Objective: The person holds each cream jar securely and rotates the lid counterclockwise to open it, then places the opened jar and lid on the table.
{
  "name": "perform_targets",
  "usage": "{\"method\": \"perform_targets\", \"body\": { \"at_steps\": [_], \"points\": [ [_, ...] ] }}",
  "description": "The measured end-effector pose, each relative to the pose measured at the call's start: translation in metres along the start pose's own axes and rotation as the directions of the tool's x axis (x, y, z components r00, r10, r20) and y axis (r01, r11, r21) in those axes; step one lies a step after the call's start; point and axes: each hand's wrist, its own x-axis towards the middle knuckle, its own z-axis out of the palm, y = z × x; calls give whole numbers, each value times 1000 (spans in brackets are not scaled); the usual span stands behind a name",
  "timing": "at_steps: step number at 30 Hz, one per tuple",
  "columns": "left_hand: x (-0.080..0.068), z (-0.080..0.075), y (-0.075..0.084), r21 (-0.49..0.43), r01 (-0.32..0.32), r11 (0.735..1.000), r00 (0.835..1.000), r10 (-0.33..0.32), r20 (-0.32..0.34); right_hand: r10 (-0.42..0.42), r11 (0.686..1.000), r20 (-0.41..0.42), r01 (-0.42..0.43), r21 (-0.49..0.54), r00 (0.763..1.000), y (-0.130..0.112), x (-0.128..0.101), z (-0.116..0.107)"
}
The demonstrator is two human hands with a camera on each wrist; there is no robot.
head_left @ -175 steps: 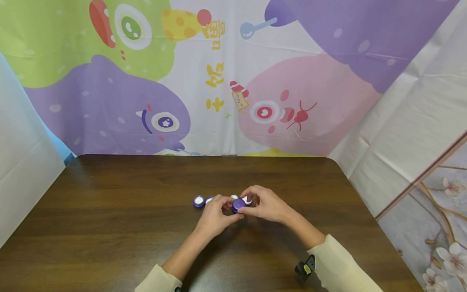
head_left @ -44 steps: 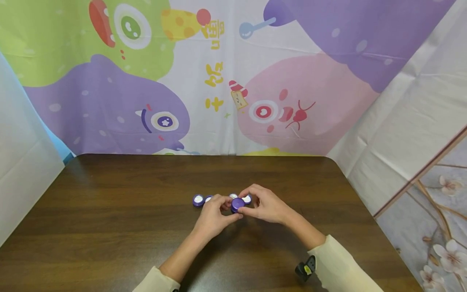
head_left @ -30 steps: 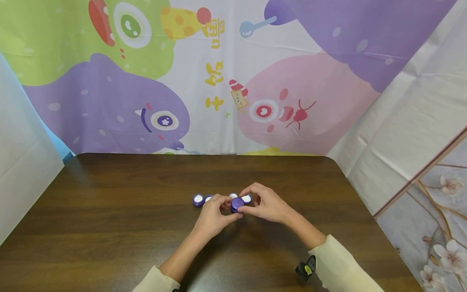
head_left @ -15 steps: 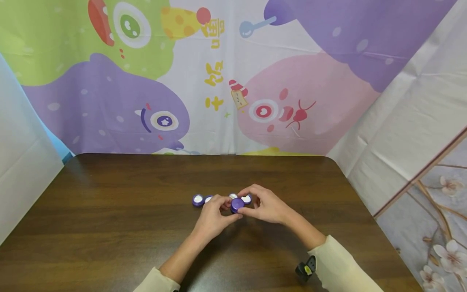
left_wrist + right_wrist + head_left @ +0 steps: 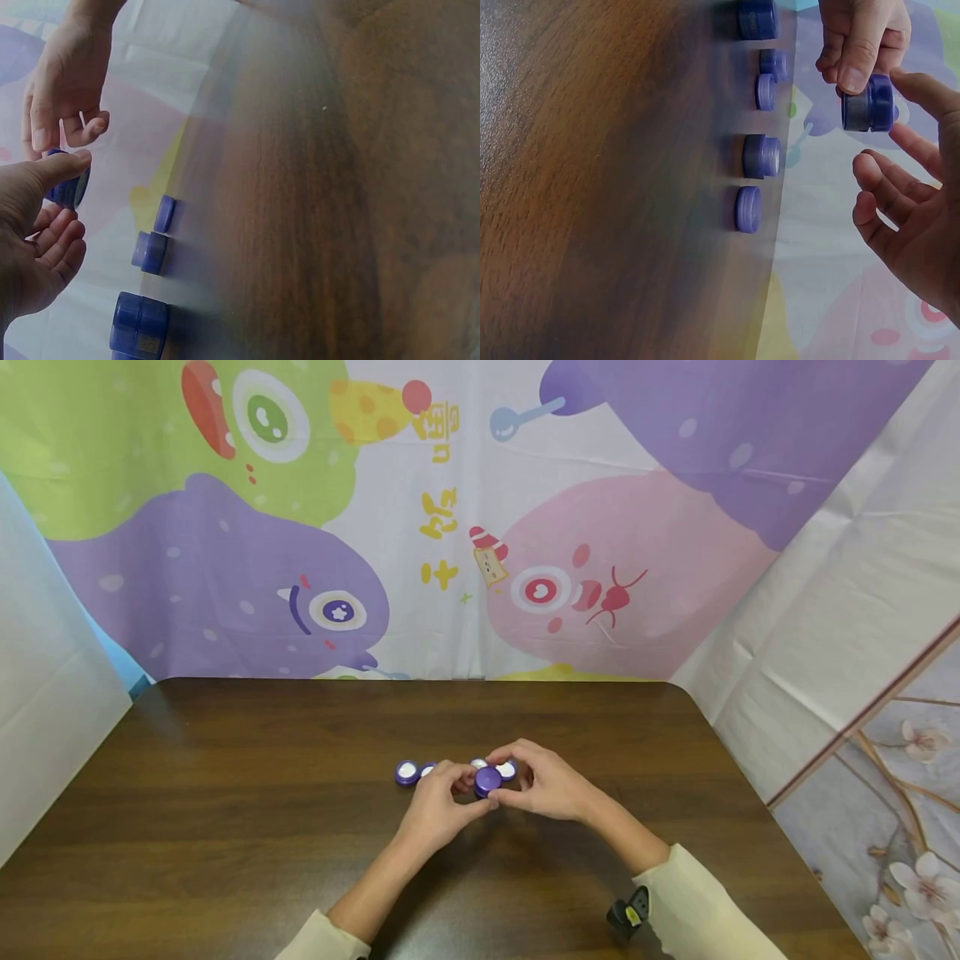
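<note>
A small purple screw-top jar (image 5: 487, 781) is held above the table between both hands, its round lid facing up. My left hand (image 5: 438, 806) pinches the jar's darker body between thumb and fingers. At the lid (image 5: 883, 103), the thumb and index finger of my right hand (image 5: 547, 785) touch opposite edges, while its other fingers are loosely bent. Behind the hands on the table lie an open jar (image 5: 759, 155) and a loose lid (image 5: 748, 210). Farther left are a smaller open jar (image 5: 774, 65) and another lid (image 5: 765, 91). My left hand hides part of this row in the head view.
A closed, larger-looking jar (image 5: 757, 19) stands at the end of the row in the right wrist view. Everything rests on a dark wooden table (image 5: 262, 827). Its far edge meets a printed cartoon curtain (image 5: 465, 635), with pale cloth at both sides.
Both hands stay in nearly the same place around the jar. The fingertips of my right hand have shifted slightly along the lid's edge. The row of jars and lids has not moved.
</note>
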Motion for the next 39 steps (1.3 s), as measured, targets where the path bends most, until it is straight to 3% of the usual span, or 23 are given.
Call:
{"method": "perform_targets", "body": {
  "at_steps": [6,17,25,39],
  "points": [
    [0,0,0,-7,3,1000,1000,-4,-11,8,1000,-28,-8,0,1000,-1,0,0],
    [0,0,1,-23,3,1000,1000,-3,-9,-8,1000,1,8,-5,1000,1,0,0],
    [0,0,0,-12,13,1000,1000,-13,-12,20,1000,-44,-21,-5,999,-1,-1,-1],
    [0,1,1,-17,17,1000,1000,-17,-10,16,1000,-21,-16,-16,1000,3,1,1]
  ]
}}
